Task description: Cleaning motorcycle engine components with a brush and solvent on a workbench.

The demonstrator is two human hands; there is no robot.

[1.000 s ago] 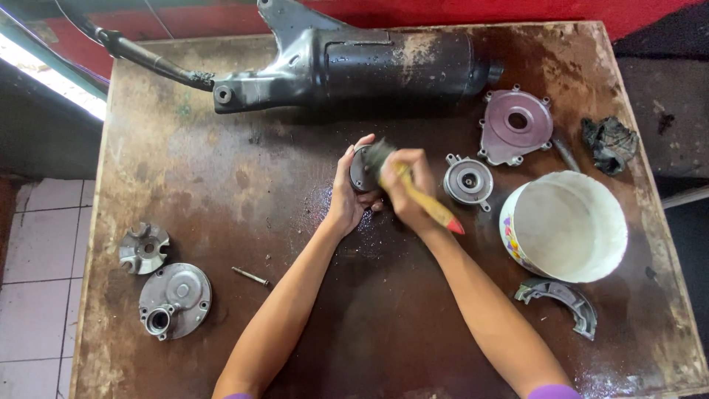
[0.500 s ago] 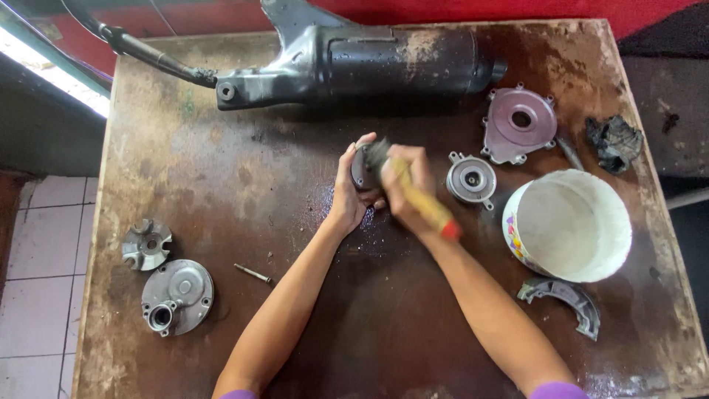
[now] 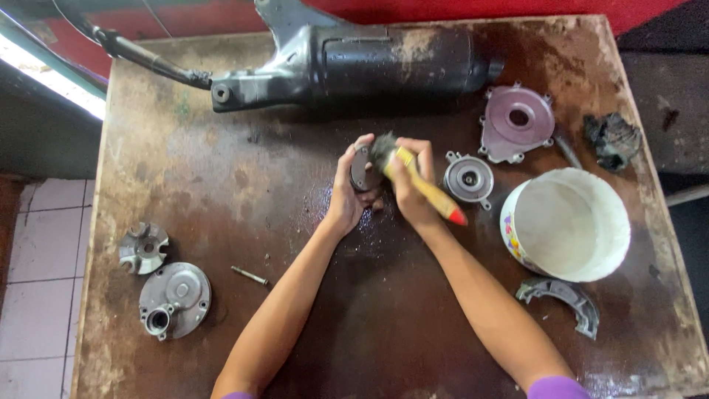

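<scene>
A small dark round part (image 3: 362, 168) is being scrubbed with a brush (image 3: 413, 181) just above the middle of the tabletop (image 3: 221, 170). For this step to be done well, the part would best be kept steady and tilted toward the bristles, and turned a little at a time so that every face is reached; short strokes should be favoured, so that grime is not flung across the wet patch below.

The part is held by the left hand (image 3: 347, 196), whose fingers are curled around its rim, the thumb at the top; they are closed on it, not spread. The brush is gripped by the right hand (image 3: 410, 192), its fingers wrapped tightly about the yellow handle, whose red end points toward 4 o'clock, while the dark bristles touch the part.

A round metal cover (image 3: 468, 179) lies just beside the right hand at 3 o'clock. A white bucket (image 3: 569, 225) stands farther off at 4 o'clock. A long black exhaust (image 3: 354, 63) lies at 12 o'clock.
</scene>
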